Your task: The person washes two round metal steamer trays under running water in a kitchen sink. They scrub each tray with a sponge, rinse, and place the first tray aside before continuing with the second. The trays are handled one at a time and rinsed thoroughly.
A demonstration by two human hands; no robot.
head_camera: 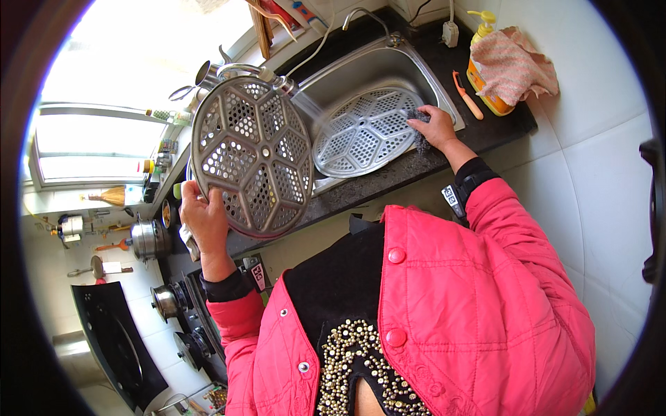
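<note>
My left hand grips the lower left rim of a round perforated metal steamer plate, raised and tilted beside the sink. A second perforated steamer plate leans in the stainless steel sink, partly over its front edge. Water runs from the metal faucet towards this second plate. My right hand holds a dark scouring pad between thumb and fingers, at the right rim of the plate in the sink.
An orange peeler lies on the dark counter right of the sink, near a yellow pump bottle and a pink cloth. A slim curved spout stands behind the sink. Pots, including a steel one, are at the left.
</note>
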